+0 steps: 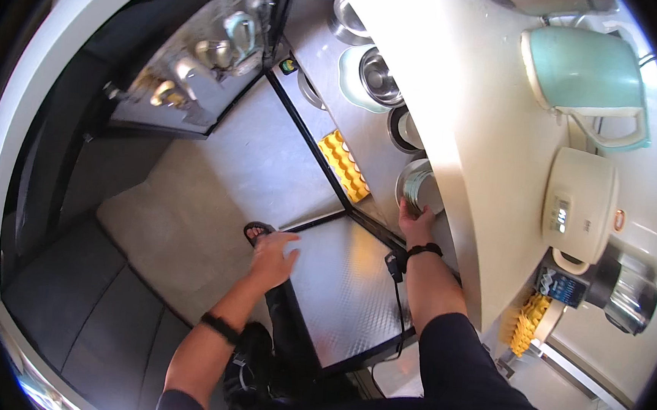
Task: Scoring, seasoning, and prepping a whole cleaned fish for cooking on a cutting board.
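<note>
My right hand [416, 218] reaches into the shelf under the counter, its fingers at the rim of a stack of bowls [421, 188] in a round metal container; whether it grips them I cannot tell. Fingers apart and holding nothing, my left hand [274, 258] hovers near the top edge of an open cabinet door [351, 286]. Beyond the bowls on the metal shelf [331, 79] stand a dark-rimmed pan [403, 131], a steel bowl [381, 77] in a pale green basin [349, 78], and a steel pot [350, 21].
Another cabinet door [201, 64] stands open at upper left. A yellow egg tray [344, 163] lies on the lower level. The white counter [456, 99] overhangs the shelf, with a mint kettle [591, 80] and a cream appliance [580, 205] on it. A black cable [399, 307] hangs over the near door.
</note>
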Motion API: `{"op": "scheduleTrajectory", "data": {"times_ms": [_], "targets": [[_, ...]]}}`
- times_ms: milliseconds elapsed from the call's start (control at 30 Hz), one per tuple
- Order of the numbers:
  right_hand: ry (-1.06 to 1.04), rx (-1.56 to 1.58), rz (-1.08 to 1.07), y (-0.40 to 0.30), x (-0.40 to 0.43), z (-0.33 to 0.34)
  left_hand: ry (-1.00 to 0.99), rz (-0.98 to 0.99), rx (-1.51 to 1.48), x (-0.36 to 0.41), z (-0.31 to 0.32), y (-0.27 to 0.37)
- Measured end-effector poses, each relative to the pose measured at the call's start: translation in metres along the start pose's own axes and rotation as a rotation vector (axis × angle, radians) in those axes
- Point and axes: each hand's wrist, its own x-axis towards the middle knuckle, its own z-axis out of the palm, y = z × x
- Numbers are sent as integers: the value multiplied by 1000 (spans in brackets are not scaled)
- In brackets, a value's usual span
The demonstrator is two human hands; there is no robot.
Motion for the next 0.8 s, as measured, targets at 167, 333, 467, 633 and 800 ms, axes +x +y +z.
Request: {"op": "scheduleTrajectory", "data": {"times_ms": [167, 333, 467, 633, 800], "targets": [[-225, 71, 30, -76, 55, -47, -377, -11, -362, 161, 153, 80], [-204, 73, 134, 90, -12, 49, -54, -23, -450, 286, 154, -18], [-1, 35, -186, -40, 13, -7, -375, 144, -281, 275, 253, 148], [-201, -6, -117, -42, 81, -33, -249, -33, -131, 294, 256, 101], [-427, -71, -319, -13, 34, -35, -56, -71, -151, 242, 183, 44]]}}
